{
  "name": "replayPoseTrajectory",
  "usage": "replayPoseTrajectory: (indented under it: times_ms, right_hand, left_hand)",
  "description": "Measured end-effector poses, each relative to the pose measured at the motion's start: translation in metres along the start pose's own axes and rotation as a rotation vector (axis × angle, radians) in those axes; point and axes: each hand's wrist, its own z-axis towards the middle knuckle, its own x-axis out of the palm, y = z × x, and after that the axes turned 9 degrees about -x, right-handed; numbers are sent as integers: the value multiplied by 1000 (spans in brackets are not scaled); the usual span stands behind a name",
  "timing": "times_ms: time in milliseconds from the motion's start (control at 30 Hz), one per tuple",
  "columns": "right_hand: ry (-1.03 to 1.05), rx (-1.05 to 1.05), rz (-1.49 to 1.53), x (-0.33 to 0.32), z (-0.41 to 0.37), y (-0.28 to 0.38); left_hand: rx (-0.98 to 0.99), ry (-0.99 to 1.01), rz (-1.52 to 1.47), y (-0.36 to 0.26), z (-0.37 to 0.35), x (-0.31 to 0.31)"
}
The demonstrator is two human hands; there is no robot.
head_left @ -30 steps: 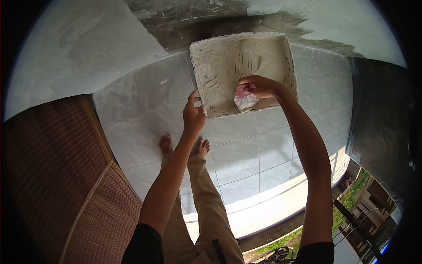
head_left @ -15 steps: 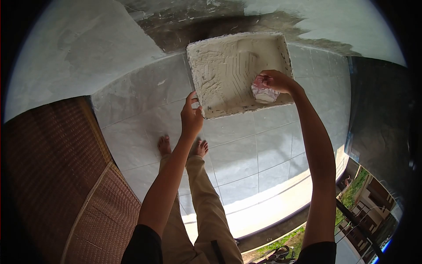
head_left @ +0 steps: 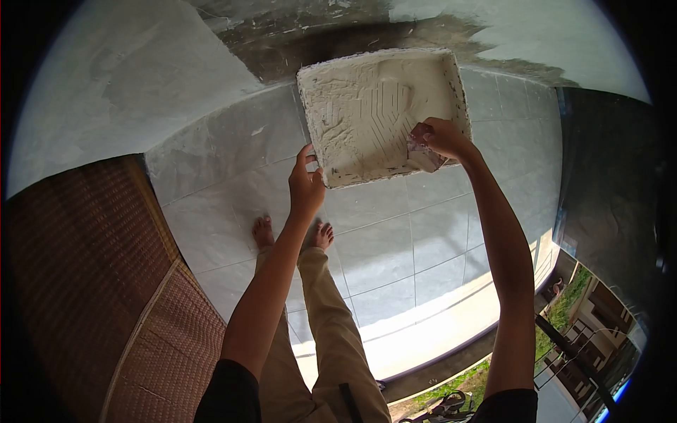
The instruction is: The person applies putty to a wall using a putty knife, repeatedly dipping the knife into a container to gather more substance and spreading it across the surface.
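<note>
A paint tray point(head_left: 386, 113) with a ribbed floor holds thick off-white paint and has smeared, crusted rims. My left hand point(head_left: 307, 185) grips the tray's near left corner, its fingers along the outer side and the thumb close to the corner. Over the tray's near right part, my right hand point(head_left: 448, 139) is closed on a wide paintbrush point(head_left: 425, 151), reddish on top and caked with pale paint. The brush is tilted at the near rim; its far side is partly hidden by my fingers.
Behind the tray stands a wall point(head_left: 141, 77) with pale coating and dark bare patches. Grey floor tiles point(head_left: 374, 247) lie below, with my bare feet on them. A woven brown mat point(head_left: 169, 338) is at left, a dark sheet point(head_left: 606, 169) at right.
My right hand has turned the paintbrush, tilting its lower end rightward by the near rim. The tray has shifted very slightly in view; my left hand stays on its corner.
</note>
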Motion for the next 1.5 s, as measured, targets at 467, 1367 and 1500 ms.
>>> replayPoseTrajectory:
  times_ms: [467, 1367, 1500]
  right_hand:
    - [-144, 270, 653, 42, -31, 17]
    - [-909, 27, 348, 68, -2, 52]
    - [-860, 25, 269, 67, 15, 49]
  left_hand:
    - [5, 9, -38, 7, -3, 0]
    - [151, -27, 129, -22, -5, -22]
    - [125, -37, 126, -8, -5, -22]
